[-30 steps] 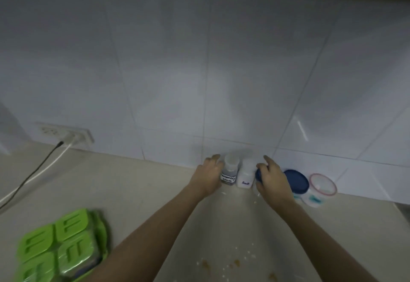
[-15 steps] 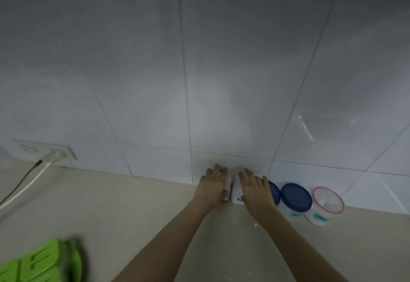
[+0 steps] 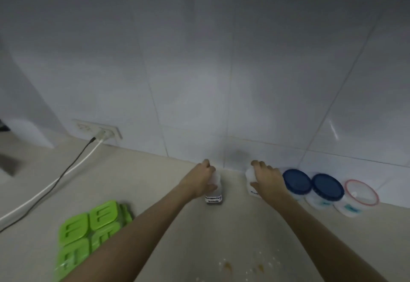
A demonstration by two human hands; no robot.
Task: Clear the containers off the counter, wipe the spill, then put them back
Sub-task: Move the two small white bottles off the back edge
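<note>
My left hand [image 3: 203, 178] is wrapped over a small clear labelled jar [image 3: 214, 197] near the wall. My right hand [image 3: 266, 177] grips a small white labelled jar [image 3: 251, 181] a short gap to the right. Both jars stand on the beige counter [image 3: 155, 181]. To the right, along the wall, sit two blue-lidded tubs [image 3: 296, 181] [image 3: 328, 187] and a red-rimmed clear-lidded tub [image 3: 361, 193]. A spill [image 3: 244, 268] of brown drops and white specks lies on the counter between my forearms, near the bottom edge.
A green multi-compartment container [image 3: 88, 235] rests at lower left. A wall socket [image 3: 99, 129] holds a black and a white cable [image 3: 51, 184] running off to the left. White tiled wall [image 3: 199, 70] backs the counter.
My hands have moved apart, drawing the two small jars away from each other. The view tilted down, bringing the green container and the spill back into sight.
</note>
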